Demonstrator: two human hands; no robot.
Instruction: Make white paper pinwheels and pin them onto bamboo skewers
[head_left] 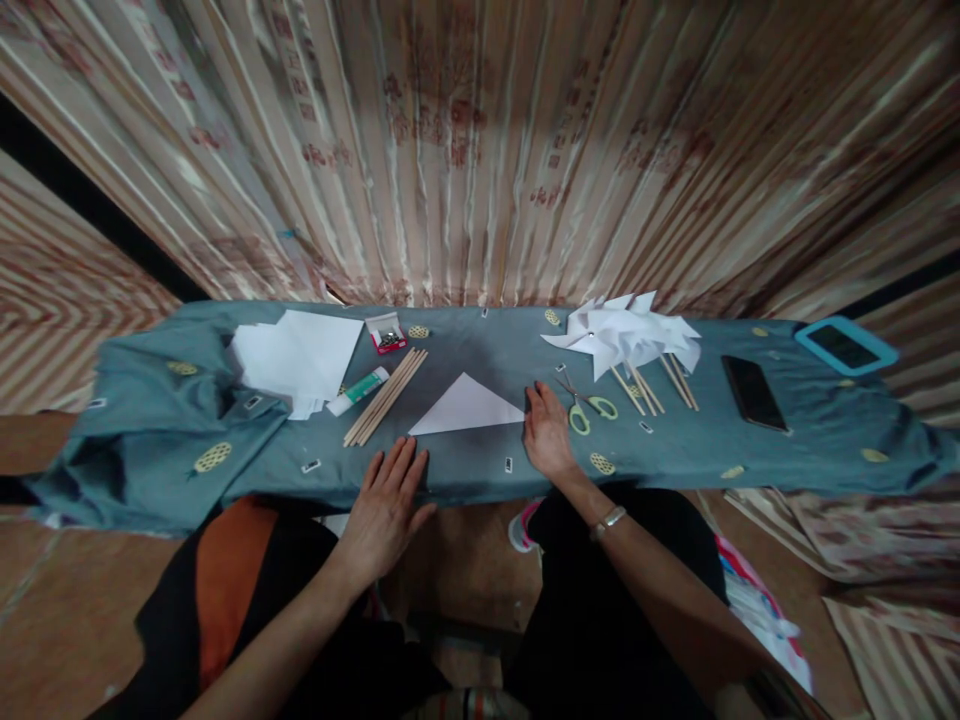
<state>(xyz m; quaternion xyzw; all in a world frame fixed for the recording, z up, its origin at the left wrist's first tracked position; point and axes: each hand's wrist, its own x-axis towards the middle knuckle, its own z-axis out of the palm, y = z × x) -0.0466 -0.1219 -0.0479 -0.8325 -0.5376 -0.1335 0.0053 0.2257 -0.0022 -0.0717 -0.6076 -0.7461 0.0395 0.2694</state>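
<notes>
A sheet of white paper folded into a triangle (466, 408) lies on the cloth-covered table, its long edge towards me. My left hand (391, 500) rests flat at the table's front edge, fingers spread, with the fingertips by the triangle's left corner. At the right corner, my right hand (547, 430) touches the paper, its fingers stretched out and lying on the cloth. Scissors with green handles (591, 407) lie just right of that hand, blades apart. Left of the triangle is a bundle of thin wooden sticks (386, 398).
A glue tube (358, 391), a small red box of metal pins (386, 335) and a stack of white paper (300, 355) lie at left. White paper pinwheels (630, 335) on sticks, a black phone (754, 392) and a blue-framed device (846, 345) lie at right. A curtain (465, 150) hangs behind.
</notes>
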